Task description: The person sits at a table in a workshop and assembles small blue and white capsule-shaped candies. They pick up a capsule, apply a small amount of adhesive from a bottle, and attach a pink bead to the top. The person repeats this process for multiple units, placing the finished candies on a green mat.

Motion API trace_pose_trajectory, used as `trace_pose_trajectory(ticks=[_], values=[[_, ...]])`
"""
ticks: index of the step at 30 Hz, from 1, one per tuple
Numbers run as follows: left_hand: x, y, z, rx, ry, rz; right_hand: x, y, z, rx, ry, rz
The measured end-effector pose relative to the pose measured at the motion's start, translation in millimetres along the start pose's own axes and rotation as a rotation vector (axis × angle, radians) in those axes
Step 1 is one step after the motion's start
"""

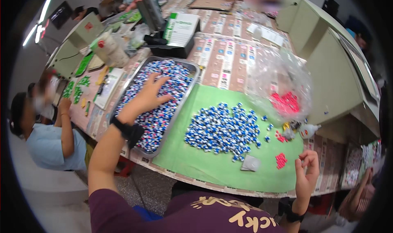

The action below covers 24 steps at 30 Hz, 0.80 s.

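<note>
My left hand [148,97] lies over a metal tray [177,115] filled with small blue, white and pink pieces [149,128]. Its fingers are spread and touch the top of the heap. On a green mat [184,167] to the right lies a pile of small blue-and-white pieces [223,130]. At the mat's right edge my right hand [308,173] is raised, thumb and fingers pinched together; what they hold, if anything, is too small to make out. Left of that hand is a cluster of small pink pieces [281,161], with a small greyish square [250,163] further left.
A clear plastic bag [278,77] with pink pieces stands behind the mat, near a white squeeze bottle [309,130]. Behind the tray are a black box [174,50] and a whitish jug [109,50]. A person in light blue [57,145] works at the left; pale cabinets [327,65] stand at right.
</note>
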<state>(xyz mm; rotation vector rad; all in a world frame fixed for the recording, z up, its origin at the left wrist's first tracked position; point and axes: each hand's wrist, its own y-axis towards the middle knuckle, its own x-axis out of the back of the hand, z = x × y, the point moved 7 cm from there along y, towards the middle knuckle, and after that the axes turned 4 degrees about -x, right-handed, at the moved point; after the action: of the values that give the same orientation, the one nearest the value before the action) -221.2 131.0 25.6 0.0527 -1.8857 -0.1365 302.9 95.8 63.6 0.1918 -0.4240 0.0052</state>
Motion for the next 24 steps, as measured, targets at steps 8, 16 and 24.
trace_pose_trajectory(ticks=[8,16,24], values=[[5,-80,-29,0.053,-0.073,0.169,-12,2,10,0.068,-0.019,0.048],[-20,-83,-159,-0.166,-0.237,-0.029,-22,12,13,0.115,-0.089,0.167],[-83,-112,-179,-0.037,-0.233,0.110,-2,6,-22,0.004,-0.197,0.220]])
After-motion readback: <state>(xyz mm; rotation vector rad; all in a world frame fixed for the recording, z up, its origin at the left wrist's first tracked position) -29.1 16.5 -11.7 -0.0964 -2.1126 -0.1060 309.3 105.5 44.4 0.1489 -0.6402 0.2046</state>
